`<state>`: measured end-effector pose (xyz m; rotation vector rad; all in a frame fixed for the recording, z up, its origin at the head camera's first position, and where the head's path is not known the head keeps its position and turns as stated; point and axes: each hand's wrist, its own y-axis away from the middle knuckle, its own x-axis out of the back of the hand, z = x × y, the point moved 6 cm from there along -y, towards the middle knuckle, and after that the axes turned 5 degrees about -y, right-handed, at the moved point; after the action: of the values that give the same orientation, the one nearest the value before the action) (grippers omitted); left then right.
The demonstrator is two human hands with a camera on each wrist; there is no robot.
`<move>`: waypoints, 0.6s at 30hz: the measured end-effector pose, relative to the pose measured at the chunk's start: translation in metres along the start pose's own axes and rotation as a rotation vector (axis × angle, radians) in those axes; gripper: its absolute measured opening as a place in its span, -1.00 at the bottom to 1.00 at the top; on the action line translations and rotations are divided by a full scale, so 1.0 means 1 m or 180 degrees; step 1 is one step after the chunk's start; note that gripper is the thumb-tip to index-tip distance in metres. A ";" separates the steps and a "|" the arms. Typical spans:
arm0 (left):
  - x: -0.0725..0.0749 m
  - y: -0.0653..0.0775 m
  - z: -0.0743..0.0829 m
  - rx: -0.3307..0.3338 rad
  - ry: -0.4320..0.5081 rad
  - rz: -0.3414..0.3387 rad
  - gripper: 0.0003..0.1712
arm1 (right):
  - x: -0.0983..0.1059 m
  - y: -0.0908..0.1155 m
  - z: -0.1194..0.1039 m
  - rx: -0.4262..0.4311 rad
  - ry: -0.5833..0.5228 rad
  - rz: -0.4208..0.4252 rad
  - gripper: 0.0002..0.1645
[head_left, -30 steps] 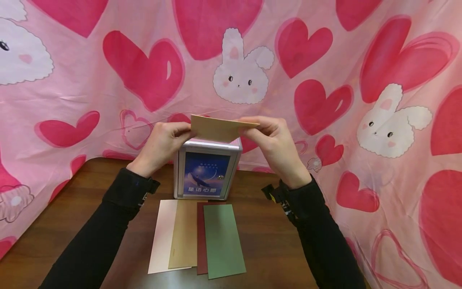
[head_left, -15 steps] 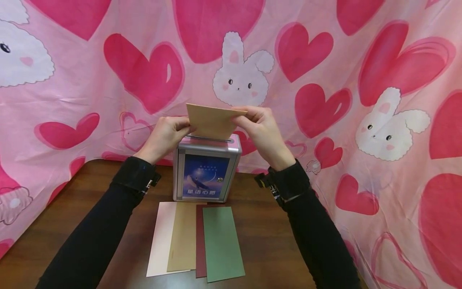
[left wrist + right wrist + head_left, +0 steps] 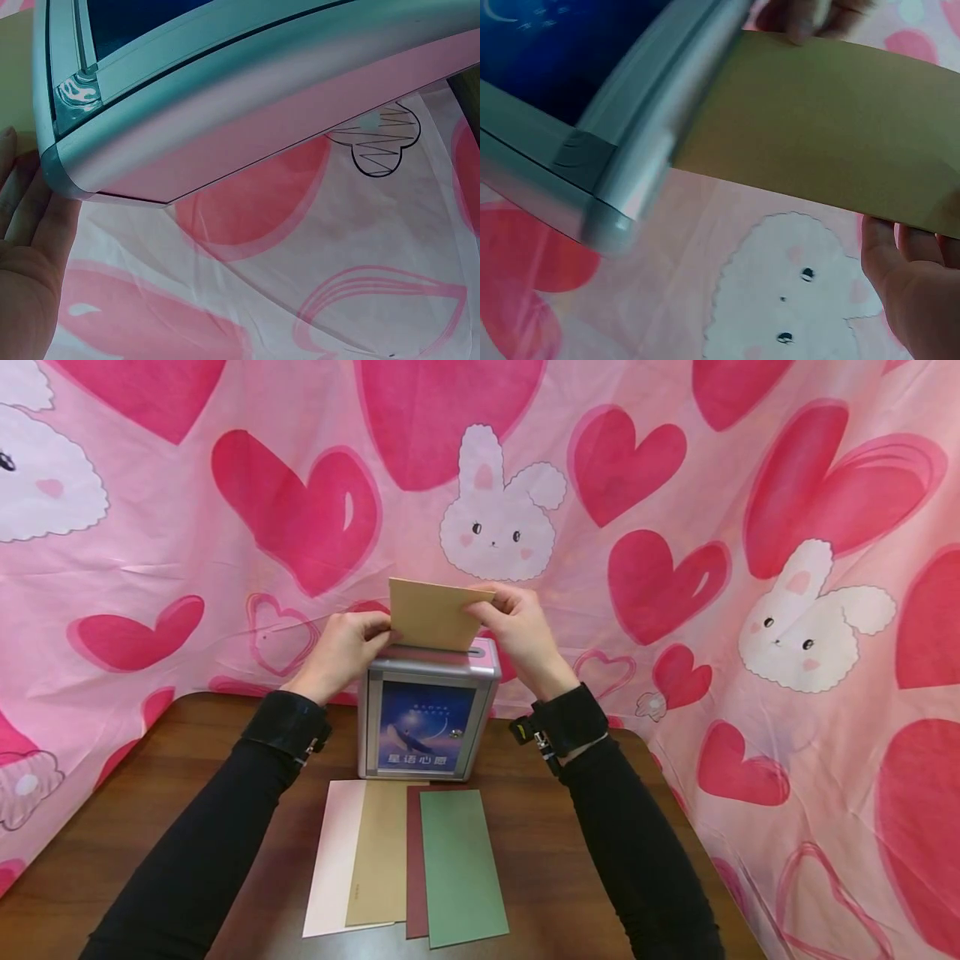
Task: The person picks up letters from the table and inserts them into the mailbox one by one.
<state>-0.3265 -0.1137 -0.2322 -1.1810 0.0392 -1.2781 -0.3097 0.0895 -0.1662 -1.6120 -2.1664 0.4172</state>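
Note:
My left hand (image 3: 341, 647) pinches the left edge of a tan kraft envelope (image 3: 435, 614), low down near the box top. At its upper right, my right hand (image 3: 519, 631) grips the same envelope between thumb and fingers. The envelope stands upright over a silver-framed suggestion box (image 3: 427, 727), its lower edge at the slot (image 3: 476, 652) in the pink top. In the right wrist view the envelope (image 3: 817, 120) runs down behind the box's front top edge, which hides its lower end. The left wrist view has my left fingers (image 3: 45, 217) beside the box's top corner.
In front of the box, a pinkish-white envelope (image 3: 330, 860), another tan envelope (image 3: 382, 860), a dark red one (image 3: 416, 868) and a green one (image 3: 465, 868) lie overlapping on the brown wooden table (image 3: 570, 877). A pink heart-and-rabbit cloth (image 3: 420, 543) hangs behind.
The envelope has tipped more upright, and its lower edge has come down to the slot. My right hand has shifted left with it; my left hand has moved only slightly.

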 end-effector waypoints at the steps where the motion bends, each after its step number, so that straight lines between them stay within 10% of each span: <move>1: 0.001 0.000 0.000 -0.0001 0.0004 0.0016 -0.83 | -0.001 -0.001 0.004 -0.0022 0.0032 0.0025 -0.73; 10: 0.010 0.003 0.011 -0.0021 0.0127 0.0291 -0.65 | -0.006 -0.006 0.040 -0.0199 0.0228 0.0212 -0.77; 18: 0.013 0.006 0.023 -0.0586 -0.0175 0.0695 -0.55 | -0.006 -0.006 0.059 -0.0098 0.0446 0.0331 -0.75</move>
<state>-0.3040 -0.1097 -0.2185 -1.3300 0.2436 -1.0658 -0.3425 0.0819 -0.2159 -1.7224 -2.0017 0.2932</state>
